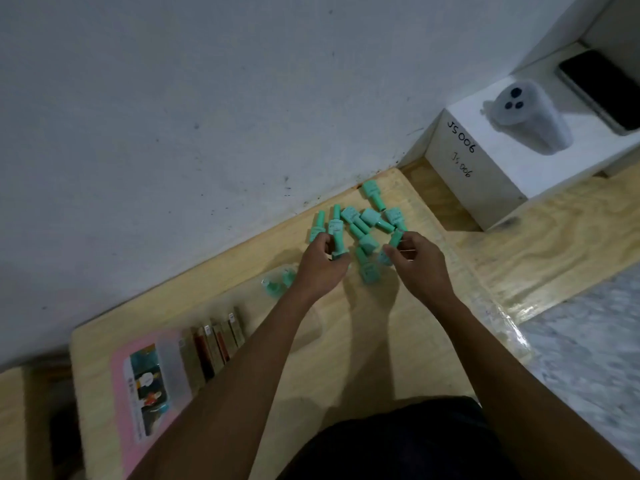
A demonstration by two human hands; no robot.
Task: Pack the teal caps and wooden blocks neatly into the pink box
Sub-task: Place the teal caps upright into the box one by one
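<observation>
Where the pale plywood bench (381, 341) meets a scuffed white wall (173, 116), the grain shows light tan with a glossy strip along the right edge. A grey speckled surface (588, 358) lies beyond that edge.

Item: white carton (485, 188), squared, hand-lettered "JS 006" on its side, standing at the far right corner. A dark flat phone (602, 88) lies on top of it.

Item: teal caps (372, 216), smooth plastic, each a blocky head on a round stem. They are scattered loosely near the wall, most lying on their sides. Two more blurred teal pieces (277, 284) lie apart to the left.

Item: wooden blocks (214, 348), slim rectangular sticks in brown and reddish tones, ranked side by side at the near left.

Item: pink box (121, 393), flat, with a printed picture on its face, just beside the blocks at the bench's left edge.

Both forearms reach forward over the bench. The left hand (322, 265) curls its fingers round an upright teal cap (336, 237). The right hand (419, 261) pinches a tilted teal cap (394, 239) between thumb and fingertips.
</observation>
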